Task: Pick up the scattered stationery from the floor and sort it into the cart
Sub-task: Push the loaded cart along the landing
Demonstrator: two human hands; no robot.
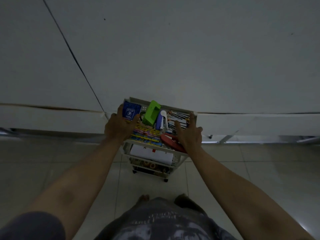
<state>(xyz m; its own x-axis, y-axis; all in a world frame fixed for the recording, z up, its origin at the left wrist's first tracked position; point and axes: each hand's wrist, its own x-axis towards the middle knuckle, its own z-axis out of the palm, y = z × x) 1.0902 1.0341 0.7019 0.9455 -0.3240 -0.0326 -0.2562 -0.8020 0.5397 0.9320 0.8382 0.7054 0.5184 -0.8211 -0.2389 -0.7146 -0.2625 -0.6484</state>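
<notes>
While the left hand (119, 127) curls its fingers (120, 108) around a blue spiral notebook (131, 112), holding it upright over the white cart (194, 115), the right hand (187, 134) spreads open fingers (177, 125) flat on pens in the top tray. A green plastic hole punch (152, 112) stands between; both forearms reach forward.

Glossy tiled floor (242, 170) is reflecting light beneath a white, matt-looking plastic cart (180, 158). A smooth green plastic hole punch (152, 112) is sitting beside a blue card-covered spiral notepad (131, 111); white paper (152, 155) is lying one shelf down.
</notes>
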